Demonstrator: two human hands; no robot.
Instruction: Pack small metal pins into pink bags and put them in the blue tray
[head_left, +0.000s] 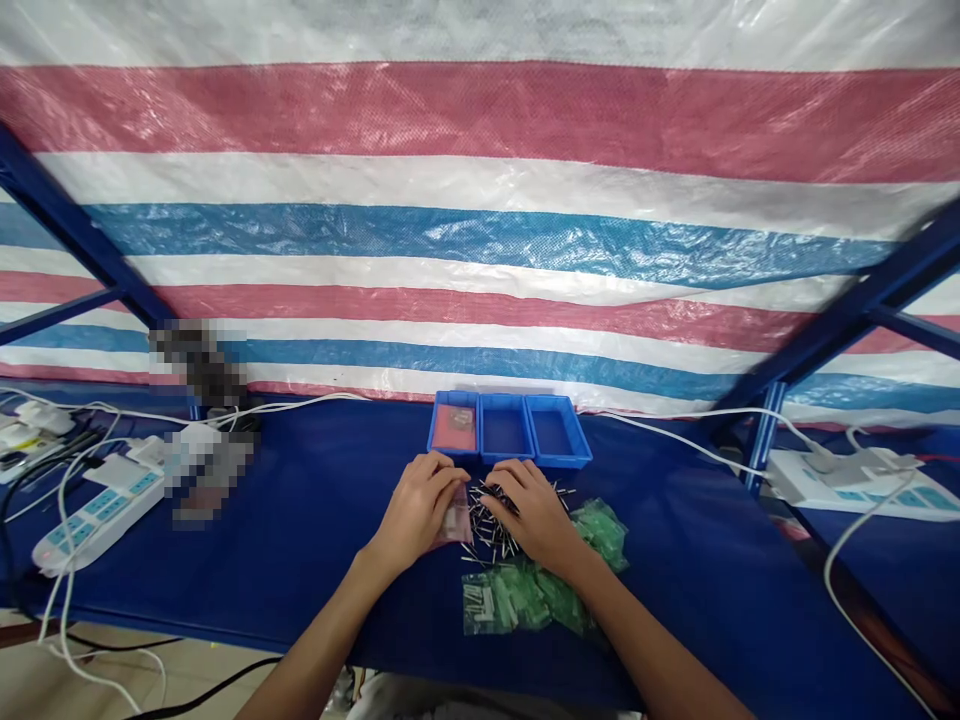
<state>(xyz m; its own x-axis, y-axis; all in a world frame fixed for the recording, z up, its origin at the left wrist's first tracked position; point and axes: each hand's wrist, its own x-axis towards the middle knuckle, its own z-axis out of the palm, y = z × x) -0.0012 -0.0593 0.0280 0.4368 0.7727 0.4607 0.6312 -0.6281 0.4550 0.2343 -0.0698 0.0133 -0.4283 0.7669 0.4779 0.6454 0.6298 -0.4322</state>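
Note:
My left hand is closed, thumb and fingers pinching the upper edge of a pinkish clear plastic bag. Beside it, my right hand reaches over a loose pile of thin black-and-silver rods. Its fingers curl down with the thumb drawn near them; what lies between the fingertips is too small to make out. Several green plastic bags lie under and below my right forearm, and more green bags sit to the right of that wrist.
Three joined blue trays stand behind my hands; the left one holds a reddish packet. White power strips with cables lie at left, and another strip at right. A striped sheet hangs behind the blue table.

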